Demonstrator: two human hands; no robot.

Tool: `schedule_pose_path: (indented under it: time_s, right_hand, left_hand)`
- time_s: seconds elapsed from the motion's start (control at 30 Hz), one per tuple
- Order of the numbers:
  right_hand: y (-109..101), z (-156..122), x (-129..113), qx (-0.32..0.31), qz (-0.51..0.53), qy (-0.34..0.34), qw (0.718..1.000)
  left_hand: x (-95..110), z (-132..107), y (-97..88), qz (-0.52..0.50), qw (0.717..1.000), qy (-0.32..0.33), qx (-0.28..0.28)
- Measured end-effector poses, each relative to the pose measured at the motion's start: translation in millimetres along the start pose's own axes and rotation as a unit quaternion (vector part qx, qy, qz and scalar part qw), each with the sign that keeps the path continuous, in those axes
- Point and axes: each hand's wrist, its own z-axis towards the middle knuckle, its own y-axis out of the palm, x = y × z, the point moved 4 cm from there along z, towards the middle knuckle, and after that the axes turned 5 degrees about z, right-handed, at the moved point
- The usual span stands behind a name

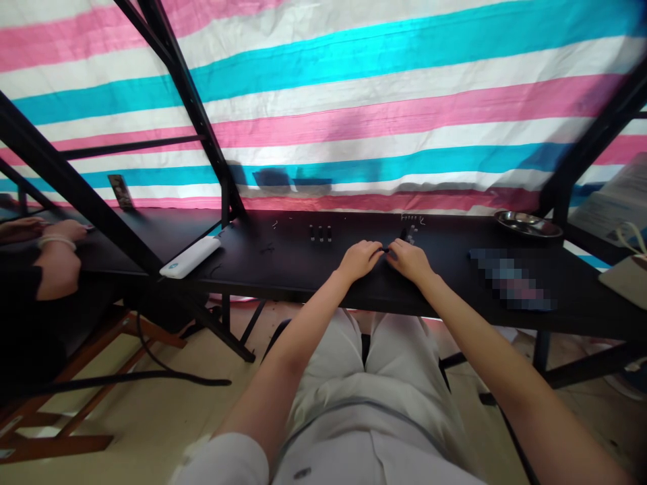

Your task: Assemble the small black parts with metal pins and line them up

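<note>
My left hand (360, 259) and my right hand (409, 259) rest on the black table (283, 269), fingers curled, and meet on a small dark part (385, 250) pinched between their fingertips. The part is too small to name. Just behind my hands lie several tiny dark pieces (410, 232), and a short row of three small black pieces (320, 234) stands to the left.
A white power bank (191, 256) lies at the table's left. A metal dish (527, 223) sits at the far right. Black frame bars (192, 101) cross in front of a striped tarp. Another person's hands (53, 246) work at the left edge.
</note>
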Motion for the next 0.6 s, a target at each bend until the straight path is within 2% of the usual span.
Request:
schedule_pose_path:
  time_s: [0.23, 0.3, 0.37, 0.47, 0.6]
  right_hand:
    - [-2.9, 1.8, -8.6, 0.005, 0.056, -0.004, 0.998]
    - [-2.0, 3.0, -8.4, 0.015, 0.09, 0.006, 0.996]
    - [0.6, 5.2, -6.6, 0.022, 0.132, 0.014, 0.991]
    - [7.4, 12.0, -4.6, 0.011, 0.181, 0.019, 0.983]
    - [20.5, 33.4, -13.1, -0.028, 0.207, 0.037, 0.977]
  left_hand:
    - [6.8, 0.3, -0.2, 0.014, 1.0, 0.009, -0.003]
    - [4.5, 0.5, -4.5, -0.012, 1.0, -0.011, 0.025]
    - [-4.4, 0.8, -12.9, -0.051, 0.993, -0.062, 0.082]
    - [-29.8, -1.2, -30.5, -0.131, 0.954, -0.174, 0.204]
    - [-68.8, -12.3, -48.5, -0.241, 0.86, -0.301, 0.335]
